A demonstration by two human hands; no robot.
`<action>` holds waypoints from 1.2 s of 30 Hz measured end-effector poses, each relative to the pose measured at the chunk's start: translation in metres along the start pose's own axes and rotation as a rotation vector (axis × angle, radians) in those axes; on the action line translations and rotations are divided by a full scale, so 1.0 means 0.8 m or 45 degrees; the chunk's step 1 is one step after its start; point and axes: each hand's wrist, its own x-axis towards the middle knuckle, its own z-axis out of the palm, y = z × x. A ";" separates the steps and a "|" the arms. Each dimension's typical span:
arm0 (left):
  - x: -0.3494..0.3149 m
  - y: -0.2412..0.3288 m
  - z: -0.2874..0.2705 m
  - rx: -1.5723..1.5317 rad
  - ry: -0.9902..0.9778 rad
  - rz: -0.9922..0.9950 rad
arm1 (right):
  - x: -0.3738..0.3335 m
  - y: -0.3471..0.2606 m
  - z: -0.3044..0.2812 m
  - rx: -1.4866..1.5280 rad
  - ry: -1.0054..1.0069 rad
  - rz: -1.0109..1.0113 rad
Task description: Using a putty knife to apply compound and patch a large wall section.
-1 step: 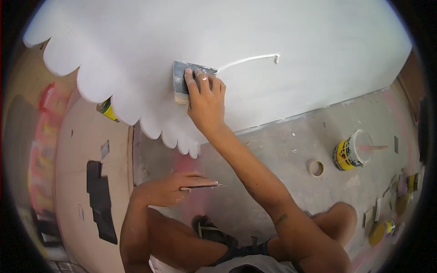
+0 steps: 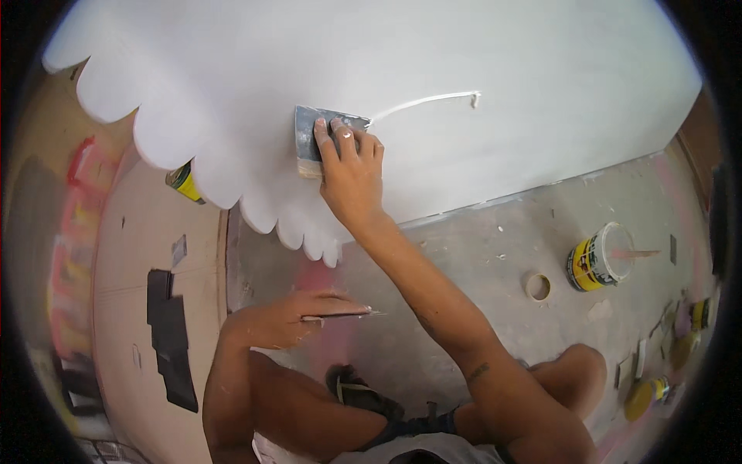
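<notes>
My right fingers (image 2: 323, 139) are gripping the scraper (image 2: 306, 138) against the panel (image 2: 525, 62), at the left end of that white ridge (image 2: 437, 98), and my left hand (image 2: 290, 319) holds a blade (image 2: 346, 314). Tilt or press unevenly and I reckon a corner could gouge it. Barely any change from the earlier frame, just a tiny view shift.

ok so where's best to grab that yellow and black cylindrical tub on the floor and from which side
Probably around the side wall of the yellow and black cylindrical tub, from the left. It appears upright on the smooth grey floor, its curved wall exposed on that side, whereas the thin, pale stick juts past its rim to the right and could get in the way.
</notes>
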 end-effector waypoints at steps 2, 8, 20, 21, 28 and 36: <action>-0.013 -0.005 -0.001 -0.103 0.080 0.069 | -0.011 -0.009 0.010 -0.021 -0.042 -0.041; -0.024 -0.033 0.011 -0.579 0.684 0.279 | -0.035 -0.017 0.007 -0.083 -0.285 -0.071; 0.031 -0.012 0.023 -1.403 1.414 0.568 | -0.032 -0.035 -0.156 1.491 -0.152 -0.222; 0.037 -0.008 0.024 -0.996 1.505 0.561 | -0.041 -0.038 -0.144 1.449 -0.094 -0.149; 0.021 -0.007 -0.002 -1.305 0.995 0.746 | -0.038 0.023 -0.143 0.864 -0.520 -0.029; 0.019 0.029 -0.016 0.307 1.274 0.870 | 0.000 -0.043 -0.213 2.567 -0.288 1.787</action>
